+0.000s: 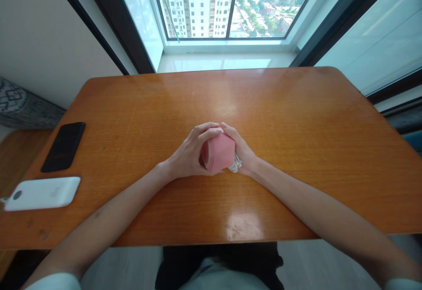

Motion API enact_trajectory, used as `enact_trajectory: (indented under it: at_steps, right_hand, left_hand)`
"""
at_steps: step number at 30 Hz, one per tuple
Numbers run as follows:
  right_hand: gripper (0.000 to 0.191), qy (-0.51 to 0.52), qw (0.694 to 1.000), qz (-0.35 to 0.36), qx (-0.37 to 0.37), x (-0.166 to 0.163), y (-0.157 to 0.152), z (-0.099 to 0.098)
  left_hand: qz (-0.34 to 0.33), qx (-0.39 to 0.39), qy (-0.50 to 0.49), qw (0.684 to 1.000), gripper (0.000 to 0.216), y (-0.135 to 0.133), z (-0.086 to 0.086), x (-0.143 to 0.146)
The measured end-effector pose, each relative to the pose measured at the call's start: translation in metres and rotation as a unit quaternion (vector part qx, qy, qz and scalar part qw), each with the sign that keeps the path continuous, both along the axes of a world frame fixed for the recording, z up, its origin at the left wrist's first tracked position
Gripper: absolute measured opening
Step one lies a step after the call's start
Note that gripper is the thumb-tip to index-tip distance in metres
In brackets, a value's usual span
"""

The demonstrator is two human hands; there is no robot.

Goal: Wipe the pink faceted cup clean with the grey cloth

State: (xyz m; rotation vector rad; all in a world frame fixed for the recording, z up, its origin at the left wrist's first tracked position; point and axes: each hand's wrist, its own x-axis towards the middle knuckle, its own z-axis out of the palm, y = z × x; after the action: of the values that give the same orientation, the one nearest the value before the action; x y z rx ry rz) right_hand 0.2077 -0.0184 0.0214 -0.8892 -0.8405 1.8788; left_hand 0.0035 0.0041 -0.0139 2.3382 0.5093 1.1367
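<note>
The pink object is over the wooden table; the left hand grips its left side, fingers curved; the right hand clasps its right side, beside crumpled pale cloth

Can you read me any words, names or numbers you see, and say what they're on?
None can be read.
White device: a faint mark, too blurred to read.
Black phone: too dark to make out any writing.
Pink object between the left hand and right hand: no lettering on the side that shows.
</note>
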Motion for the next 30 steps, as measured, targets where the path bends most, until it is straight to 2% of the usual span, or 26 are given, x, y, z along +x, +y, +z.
enact_trajectory:
  at_steps: [3,7,10,14,17,20,22,24,26,28,30]
  right_hand:
    - [0.072,-0.005,1.000,-0.004,0.011,-0.003,-0.003,-0.003]
    - [0.084,-0.091,0.987,-0.039,0.128,-0.003,-0.009,-0.001]
    - [0.082,-0.124,0.970,-0.014,0.211,0.000,-0.012,-0.001]
    - [0.075,-0.175,0.931,0.017,0.320,0.007,-0.012,-0.012]
    - [0.069,-0.223,0.861,0.000,0.458,0.012,-0.008,-0.020]
    - [0.065,-0.276,0.744,-0.024,0.609,0.017,-0.003,-0.020]
    - [0.066,-0.320,0.665,-0.040,0.674,0.020,-0.002,-0.019]
    - [0.063,-0.352,0.623,-0.054,0.696,0.020,-0.004,-0.017]
    - [0.052,-0.360,0.629,-0.076,0.685,0.017,-0.007,-0.016]
    - [0.041,-0.352,0.657,-0.101,0.659,0.012,-0.010,-0.015]
    - [0.040,-0.341,0.683,-0.118,0.635,0.007,-0.013,-0.014]
  left_hand:
    - [0.002,-0.023,-0.014,1.000,0.122,0.001,-0.002,0.000]
    - [-0.005,-0.095,-0.027,0.995,0.126,-0.001,-0.001,-0.001]
    - [-0.005,-0.195,-0.018,0.981,0.129,-0.003,0.005,-0.002]
    - [-0.028,-0.295,-0.005,0.955,0.115,-0.001,0.011,-0.005]
    - [-0.052,-0.319,-0.011,0.946,0.110,0.001,0.011,-0.006]
    - [-0.062,-0.320,-0.011,0.945,0.107,0.003,0.011,-0.008]
    - [-0.059,-0.318,-0.001,0.946,0.106,0.003,0.013,-0.009]
    - [-0.053,-0.315,0.016,0.948,0.108,0.003,0.014,-0.010]
    - [-0.046,-0.305,0.033,0.951,0.107,0.003,0.015,-0.010]
    - [-0.048,-0.295,0.039,0.954,0.105,0.002,0.015,-0.010]
    - [-0.065,-0.298,0.010,0.952,0.108,0.002,0.013,-0.009]
